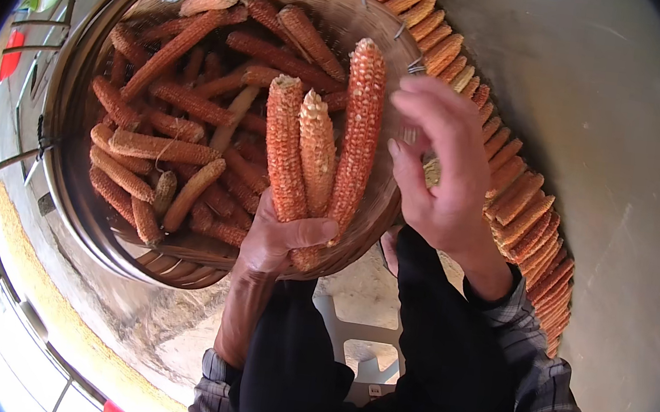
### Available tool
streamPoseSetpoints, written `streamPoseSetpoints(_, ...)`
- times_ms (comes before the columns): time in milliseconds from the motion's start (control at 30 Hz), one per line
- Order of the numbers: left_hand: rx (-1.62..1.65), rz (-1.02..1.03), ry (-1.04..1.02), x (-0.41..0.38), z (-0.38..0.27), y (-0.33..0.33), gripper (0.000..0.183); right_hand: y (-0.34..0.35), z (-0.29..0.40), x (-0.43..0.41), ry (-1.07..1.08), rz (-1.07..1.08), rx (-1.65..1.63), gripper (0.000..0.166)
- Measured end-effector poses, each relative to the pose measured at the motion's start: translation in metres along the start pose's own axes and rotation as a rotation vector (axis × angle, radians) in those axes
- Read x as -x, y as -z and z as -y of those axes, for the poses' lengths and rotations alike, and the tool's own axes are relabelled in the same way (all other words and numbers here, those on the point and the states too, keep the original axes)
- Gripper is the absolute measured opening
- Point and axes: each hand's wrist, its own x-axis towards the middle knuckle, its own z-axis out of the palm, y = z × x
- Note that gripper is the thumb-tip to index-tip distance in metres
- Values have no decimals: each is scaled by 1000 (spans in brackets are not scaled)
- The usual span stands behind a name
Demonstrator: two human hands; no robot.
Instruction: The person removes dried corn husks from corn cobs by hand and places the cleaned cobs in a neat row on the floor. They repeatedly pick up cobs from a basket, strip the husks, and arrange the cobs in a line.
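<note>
Three bare corn cobs (pixel 317 149), fanned slightly apart and pointing up, are gripped at their lower ends by my left hand (pixel 284 234). Beneath them a round woven bamboo basket (pixel 385 41) holds a loose heap of reddish and tan corn cobs (pixel 189 101). My right hand (pixel 443 152), partly blurred, is raised just right of the held cobs over the basket's right rim. Its fingers are curved and apart from the thumb, touching none of the three cobs. No object shows clearly in it.
Many corn cobs (pixel 514 196) lie stacked in a long row right of the basket, on the concrete floor (pixel 635 149). Yellow kernels (pixel 50 302) are spread at the lower left, beside a metal frame. A grey plastic stool (pixel 346 330) shows between my dark-trousered legs.
</note>
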Motion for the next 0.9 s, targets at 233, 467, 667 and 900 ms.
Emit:
streamPoseSetpoints(233,-27,-6,-4,4,-1,0,71,2,-18,-2,289,89,267,34)
streamPoseSetpoints(467,356,48,-137,-14,3,22,60,35,-66,9,-272,-239,-155,35)
streamPoseSetpoints(667,374,-27,-92,-18,9,34,51,25,-147,25,-1027,-194,-232,38)
streamPoseSetpoints(900,328,-41,-73,-27,11,30,48,-14,-227,31,-1207,-172,-267,61)
